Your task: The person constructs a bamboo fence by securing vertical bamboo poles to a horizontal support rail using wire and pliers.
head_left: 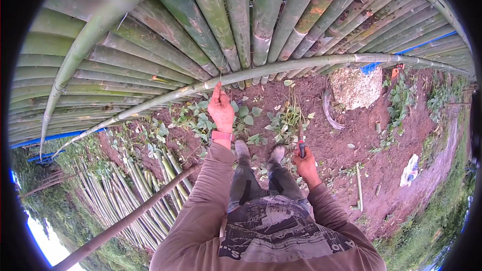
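Observation:
My left hand [221,111], a red band at its wrist, reaches up to the long horizontal bamboo pole [281,68]. Its fingers are pinched at a thin wire [221,74] that runs up around this pole. Behind the pole stands a wall of green bamboo poles [236,15] side by side. Lower and to the right, my right hand [307,166] is wrapped round a hand tool [301,145] with a dark handle and some red on it. Its narrow, brownish working end points away from me; whether it is a blade or jaws is unclear.
A second cross pole [83,52] curves over the wall at left. Cut bamboo [123,190] lies on the ground below it, with a slanting brown pole [128,218] in front. A pale rock [356,88], leafy plants [201,120] and a white plastic scrap [410,170] lie on bare soil.

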`<state>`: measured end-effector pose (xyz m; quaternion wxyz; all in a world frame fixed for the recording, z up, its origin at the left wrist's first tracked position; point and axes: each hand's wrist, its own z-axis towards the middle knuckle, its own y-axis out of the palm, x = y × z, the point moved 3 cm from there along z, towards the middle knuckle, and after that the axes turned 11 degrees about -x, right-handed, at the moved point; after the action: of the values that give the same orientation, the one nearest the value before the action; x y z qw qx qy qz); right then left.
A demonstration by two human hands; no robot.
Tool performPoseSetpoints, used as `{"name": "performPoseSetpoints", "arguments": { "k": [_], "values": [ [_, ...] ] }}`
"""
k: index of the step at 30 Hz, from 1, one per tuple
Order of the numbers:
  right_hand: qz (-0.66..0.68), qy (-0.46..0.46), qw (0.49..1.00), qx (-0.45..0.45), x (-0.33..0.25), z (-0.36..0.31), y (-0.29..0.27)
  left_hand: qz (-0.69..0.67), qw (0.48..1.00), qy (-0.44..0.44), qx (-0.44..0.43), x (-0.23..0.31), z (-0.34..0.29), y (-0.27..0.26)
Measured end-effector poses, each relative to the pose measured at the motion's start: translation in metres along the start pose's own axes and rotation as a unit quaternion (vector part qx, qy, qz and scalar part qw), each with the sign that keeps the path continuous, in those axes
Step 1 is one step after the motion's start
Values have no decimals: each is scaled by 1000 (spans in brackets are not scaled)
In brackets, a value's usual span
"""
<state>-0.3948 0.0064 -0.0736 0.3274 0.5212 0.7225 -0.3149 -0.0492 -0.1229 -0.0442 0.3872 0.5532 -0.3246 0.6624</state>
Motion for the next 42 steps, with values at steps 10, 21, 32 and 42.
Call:
{"name": "performPoseSetpoints", "arguments": {
  "k": [10,21,32,42],
  "values": [
    [8,11,999,-36,0,-12,-20,-51,993,73,84,-51,42,21],
    [-101,62,989,-82,19,-31,-13,156,971,77,164,-64,32,54],
    [-169,66,980,-86,29,-30,-18,152,969,128,146,-44,43,44],
    [-162,60,980,-100,44,-45,-22,101,983,31,153,-95,38,36]
  ]
}}
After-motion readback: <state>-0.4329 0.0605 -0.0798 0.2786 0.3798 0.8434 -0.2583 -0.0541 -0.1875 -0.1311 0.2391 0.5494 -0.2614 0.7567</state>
